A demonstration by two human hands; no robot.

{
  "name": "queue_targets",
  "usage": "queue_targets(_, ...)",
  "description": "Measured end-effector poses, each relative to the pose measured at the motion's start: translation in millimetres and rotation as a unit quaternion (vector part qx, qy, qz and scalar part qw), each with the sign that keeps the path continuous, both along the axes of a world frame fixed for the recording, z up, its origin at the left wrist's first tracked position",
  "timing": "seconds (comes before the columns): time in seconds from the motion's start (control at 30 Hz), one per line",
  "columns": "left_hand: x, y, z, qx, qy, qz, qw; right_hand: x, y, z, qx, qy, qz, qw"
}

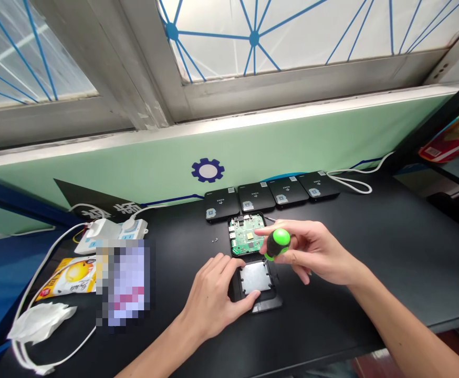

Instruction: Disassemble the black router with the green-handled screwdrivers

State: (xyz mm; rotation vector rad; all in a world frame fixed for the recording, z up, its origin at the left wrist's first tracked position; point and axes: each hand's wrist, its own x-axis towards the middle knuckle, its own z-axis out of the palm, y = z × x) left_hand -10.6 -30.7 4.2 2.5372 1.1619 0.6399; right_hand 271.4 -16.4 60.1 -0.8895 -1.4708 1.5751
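Observation:
My right hand (308, 249) grips a green and black screwdriver (279, 242) by its stubby handle, over the far right corner of a small black case part (269, 295). A silver metal plate (255, 278) sits in that part, with dark posts or screws around its edge. Thumb and fingers of my left hand (221, 294) clasp the case part from its left side. Just beyond lies an open black case with a green circuit board (247, 236), partly behind my right fingers. The screwdriver's tip is hard to make out.
Several closed black boxes (256, 197) stand in a row along the wall. Tiny screws (214, 240) lie left of the circuit board. A power strip (111, 234), snack packet (70, 275), crumpled tissue (40, 321) and white cables (27, 352) occupy the left side.

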Motion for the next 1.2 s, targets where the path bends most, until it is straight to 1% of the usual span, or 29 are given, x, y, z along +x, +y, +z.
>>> queue_targets(0.13,0,0,-2.1,-0.005,-0.003,0.0,1.0,-3,-2,-1.5,-0.02,0.015,0.028,0.999)
queue_targets(0.27,0,0,-3.3,-0.011,-0.001,0.003,1.0,-8,-3,-2.8,0.011,0.056,0.039,0.998)
queue_targets(0.33,0,0,-3.0,-0.01,-0.001,0.005,1.0,-11,-3,-2.9,0.015,0.072,0.02,0.997)
queue_targets(0.53,0,-1,-1.9,0.0,0.001,0.003,1.0,-18,2,-4.1,-0.022,0.096,-0.068,0.993)
queue_targets(0.6,0,-1,-2.3,0.003,0.004,0.001,1.0,-18,2,-5.3,-0.026,0.097,-0.079,0.992)
queue_targets(0.7,0,0,-3.0,0.007,0.006,0.0,1.0,-18,2,-6.8,-0.028,0.106,-0.068,0.992)
queue_targets(0.83,0,0,-3.4,0.007,0.008,0.002,1.0,-17,2,-6.6,-0.021,0.098,-0.048,0.994)
queue_targets(1.0,0,0,-2.6,0.003,0.007,0.0,1.0,-16,4,-4.7,-0.009,0.076,-0.041,0.996)
queue_targets(1.2,1,1,-1.5,0.008,0.008,0.001,1.0,-14,4,-5.4,0.047,0.036,-0.062,0.996)
